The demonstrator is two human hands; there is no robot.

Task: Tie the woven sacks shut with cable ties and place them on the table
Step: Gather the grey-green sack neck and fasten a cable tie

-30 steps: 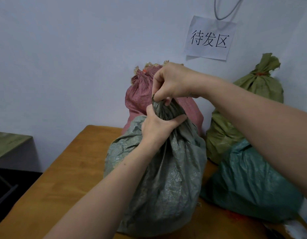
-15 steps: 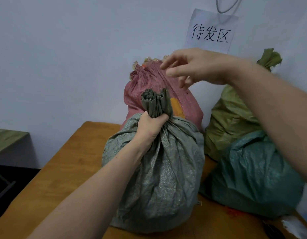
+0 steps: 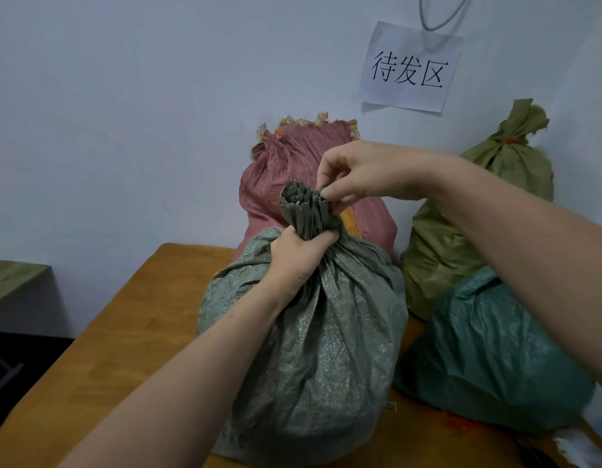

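We clamp our left grip (image 3: 300, 257) round the gathered neck of the sack (image 3: 313, 352), likely the firmest hold on soft, floppy weave; our right grip (image 3: 362, 174) pinches its rim.

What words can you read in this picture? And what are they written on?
"待发区": big black characters on the white paper stuck to the wall.
Small tag at the foot of the grey-green sack: too small to read.
No other writing can be seen.
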